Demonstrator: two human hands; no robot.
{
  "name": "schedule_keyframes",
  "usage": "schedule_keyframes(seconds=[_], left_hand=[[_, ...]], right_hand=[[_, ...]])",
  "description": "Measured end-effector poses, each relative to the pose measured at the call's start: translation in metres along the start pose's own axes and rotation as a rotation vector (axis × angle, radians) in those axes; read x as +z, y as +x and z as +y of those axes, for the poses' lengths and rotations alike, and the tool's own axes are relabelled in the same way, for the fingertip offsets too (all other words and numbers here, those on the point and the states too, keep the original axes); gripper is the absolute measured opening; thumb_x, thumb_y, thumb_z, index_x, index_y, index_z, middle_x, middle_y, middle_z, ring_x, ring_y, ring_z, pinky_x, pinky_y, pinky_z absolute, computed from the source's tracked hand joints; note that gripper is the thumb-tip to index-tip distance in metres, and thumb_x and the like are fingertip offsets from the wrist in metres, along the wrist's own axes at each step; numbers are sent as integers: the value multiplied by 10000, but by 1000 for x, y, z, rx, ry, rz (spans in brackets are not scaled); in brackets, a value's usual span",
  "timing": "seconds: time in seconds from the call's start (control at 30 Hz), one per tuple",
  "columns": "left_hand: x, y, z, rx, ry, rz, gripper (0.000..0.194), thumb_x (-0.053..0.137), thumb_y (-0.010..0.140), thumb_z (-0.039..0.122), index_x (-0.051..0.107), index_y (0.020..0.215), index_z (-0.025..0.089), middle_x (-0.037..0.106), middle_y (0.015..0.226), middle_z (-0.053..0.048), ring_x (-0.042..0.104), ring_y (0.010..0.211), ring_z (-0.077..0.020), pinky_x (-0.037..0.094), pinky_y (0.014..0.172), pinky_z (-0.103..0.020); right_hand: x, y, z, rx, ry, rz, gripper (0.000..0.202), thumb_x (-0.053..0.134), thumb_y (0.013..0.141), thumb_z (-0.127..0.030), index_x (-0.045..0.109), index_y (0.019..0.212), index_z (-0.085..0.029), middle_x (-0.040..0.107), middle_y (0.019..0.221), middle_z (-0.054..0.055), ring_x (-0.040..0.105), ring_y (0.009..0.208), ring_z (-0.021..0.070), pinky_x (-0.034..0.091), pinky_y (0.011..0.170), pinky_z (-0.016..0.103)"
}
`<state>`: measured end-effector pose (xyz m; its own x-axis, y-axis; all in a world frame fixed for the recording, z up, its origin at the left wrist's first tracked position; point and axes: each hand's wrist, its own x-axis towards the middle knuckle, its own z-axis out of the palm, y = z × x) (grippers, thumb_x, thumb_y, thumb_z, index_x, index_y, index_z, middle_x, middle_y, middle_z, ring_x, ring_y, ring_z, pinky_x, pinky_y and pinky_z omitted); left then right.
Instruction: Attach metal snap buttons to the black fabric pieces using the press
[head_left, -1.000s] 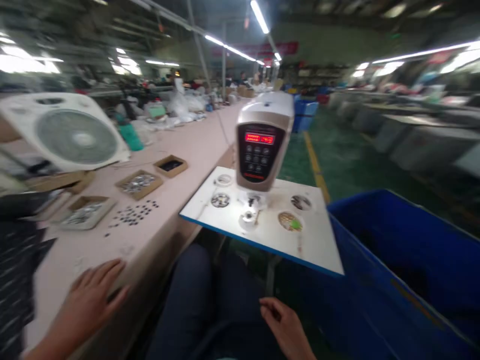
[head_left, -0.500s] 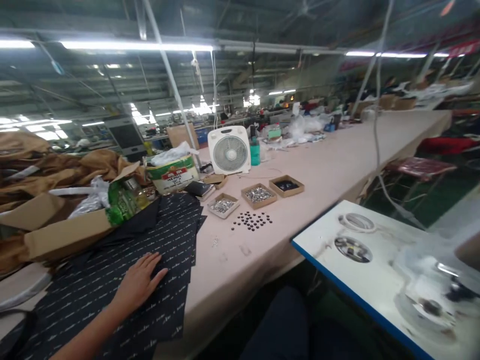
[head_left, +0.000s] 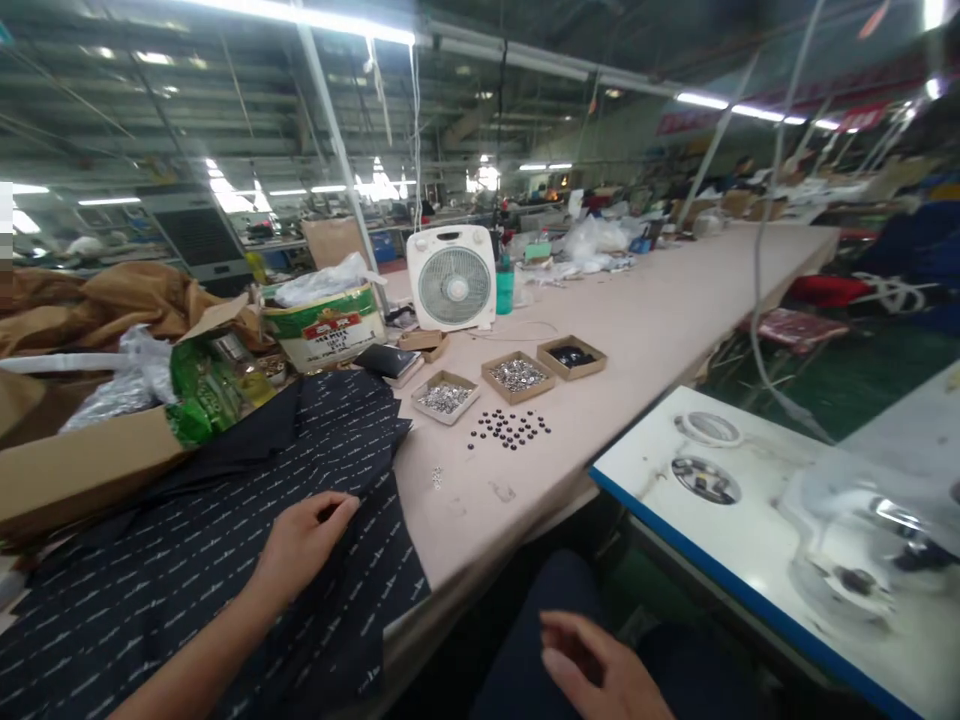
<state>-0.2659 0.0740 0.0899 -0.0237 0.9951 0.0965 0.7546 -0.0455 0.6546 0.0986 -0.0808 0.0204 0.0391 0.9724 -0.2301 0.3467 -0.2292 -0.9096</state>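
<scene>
Now pinching, left hand [head_left: 304,540] grips dark fabric [head_left: 187,580] running lengthwise toward the fan [head_left: 451,278].

I see a white box fan [head_left: 451,278] standing upright on the long pink table [head_left: 675,290], with a teal bottle [head_left: 505,288] just beside it. In front of the fan sit three shallow cardboard trays [head_left: 518,376]: two hold silvery bits, one holds dark ones. Loose black buttons [head_left: 509,428] lie scattered on the table near them. I make out a round tin [head_left: 324,330] with a red label, a green wrapper [head_left: 201,388] and a brown cardboard box [head_left: 71,470] farther left. A white board [head_left: 757,530] with a blue edge carries two small round dishes [head_left: 705,480].
</scene>
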Motion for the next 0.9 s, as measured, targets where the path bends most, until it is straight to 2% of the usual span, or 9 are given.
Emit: schedule_keyframes(seconds=[0.1,0.2,0.3,0.43,0.6,0.67,0.73,0.83,0.9], left_hand=[[16,10,41,-124,-284,-184,430,639,784,610,703,837,188,615,602,33,481,481,-113,345,487,-238],[33,18,75,-162,-529,-343,423,706,741,583,638,793,169,613,609,34,438,445,-76,311,447,-214],[44,26,98,-161,-671,-400,404,746,718,535,592,772,165,628,618,24,455,432,-69,316,431,-206],[58,27,117,-163,-778,-452,383,753,726,486,541,781,172,670,658,10,473,402,-65,313,412,-205],[66,13,143,-110,-777,-562,420,739,742,518,484,773,186,716,746,-24,510,420,-77,330,420,-209],[62,7,152,17,-679,-490,399,710,772,533,537,844,181,719,799,-36,549,491,-96,352,432,-210],[53,4,158,233,-506,-312,377,673,823,511,596,986,179,717,912,-54,626,657,-140,440,501,-233],[36,6,166,681,-158,-20,469,661,865,457,580,1245,194,653,1245,-111,632,1109,-242,556,859,-371],[28,13,172,956,80,73,657,703,837,485,503,1386,185,501,1484,-152,456,1381,-301,419,1123,-475]], right_hand=[[26,36,-64,-154,150,-26,724,808,716,-495,628,1363,-225,658,1343,113,600,1221,341,451,1075,453],[45,70,-99,-245,355,-31,875,896,637,-459,556,1413,-241,618,1390,101,554,1279,348,413,1109,487],[51,80,-102,-226,543,8,856,894,662,-467,532,1400,-228,649,1337,93,593,1234,317,446,1078,454],[50,60,-95,-187,774,-24,746,859,707,-493,577,1342,-220,683,1293,73,624,1191,304,469,1044,434],[44,55,-100,-113,798,4,497,860,676,-391,716,1106,-186,767,983,31,693,945,273,516,921,411],[38,63,-100,-80,801,65,356,821,694,-359,743,983,-166,762,868,24,694,844,258,527,855,400],[30,69,-97,-52,820,74,295,805,688,-332,751,916,-153,758,820,30,694,799,252,532,815,391],[22,71,-95,-18,879,5,305,825,645,-299,755,896,-141,762,806,40,698,770,242,538,787,374],[18,68,-95,-10,887,-26,303,828,638,-292,756,887,-136,756,770,40,693,733,228,534,754,352]])
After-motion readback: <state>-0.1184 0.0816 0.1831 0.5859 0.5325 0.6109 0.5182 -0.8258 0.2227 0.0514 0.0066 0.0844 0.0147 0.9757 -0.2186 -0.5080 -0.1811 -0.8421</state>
